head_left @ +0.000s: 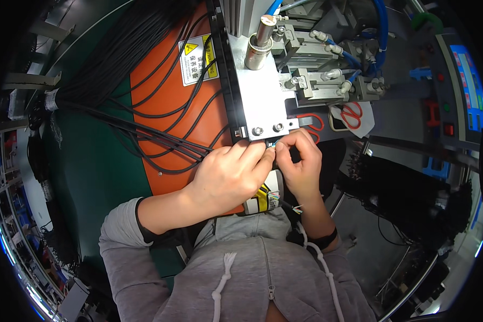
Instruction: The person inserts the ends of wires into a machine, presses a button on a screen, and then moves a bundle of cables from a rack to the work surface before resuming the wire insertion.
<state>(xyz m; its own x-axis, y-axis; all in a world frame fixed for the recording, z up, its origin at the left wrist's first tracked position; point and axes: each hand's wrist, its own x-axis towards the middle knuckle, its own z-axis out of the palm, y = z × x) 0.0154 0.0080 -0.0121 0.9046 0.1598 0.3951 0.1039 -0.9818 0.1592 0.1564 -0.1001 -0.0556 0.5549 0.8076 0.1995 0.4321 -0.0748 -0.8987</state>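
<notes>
Head view: what lies at the left?
A thick bundle of long, thin black cables, running over a dark green worktop and a flat orange panel.

And the left hand?
Right of the loose cables, its fingers curled close together by the near edge of a silver rectangular metal block. The tips are partly hidden, so I cannot tell what they hold.

The right hand?
Just right of that: thumb and index finger in a narrow pinch on small teal-blue wire ends, which show between both hands.

Farther right?
Scissors with red looped handles, then a grey control box with a lit blue screen.
</notes>
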